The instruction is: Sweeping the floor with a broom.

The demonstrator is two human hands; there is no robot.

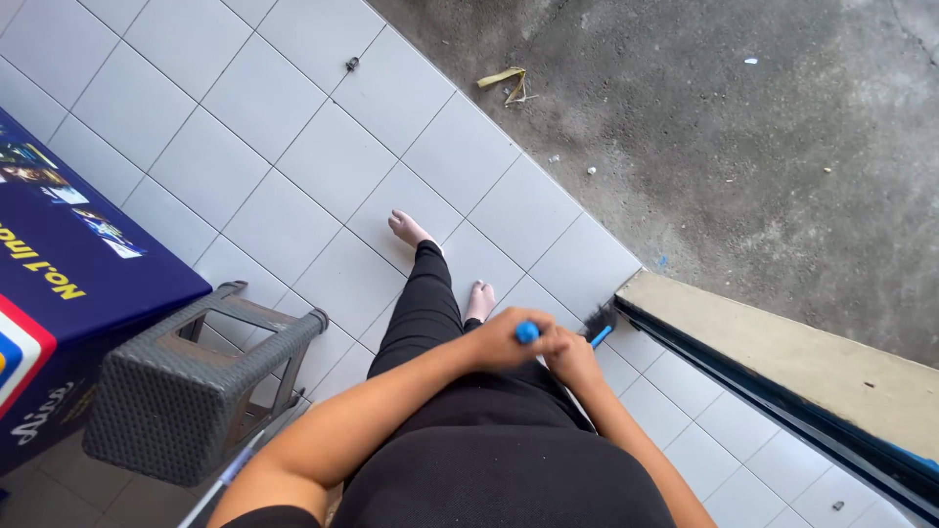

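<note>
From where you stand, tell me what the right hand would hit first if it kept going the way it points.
The right hand points along the blue-handled brush toward the end of the low beige wall. That wall end looks like the first thing in line, the bristles already near it; depth is unclear.

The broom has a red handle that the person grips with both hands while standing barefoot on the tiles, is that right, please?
Not quite: the head view shows the broom has a blue handle, not red. The left hand and right hand do both grip it, barefoot on the tiles.
</note>
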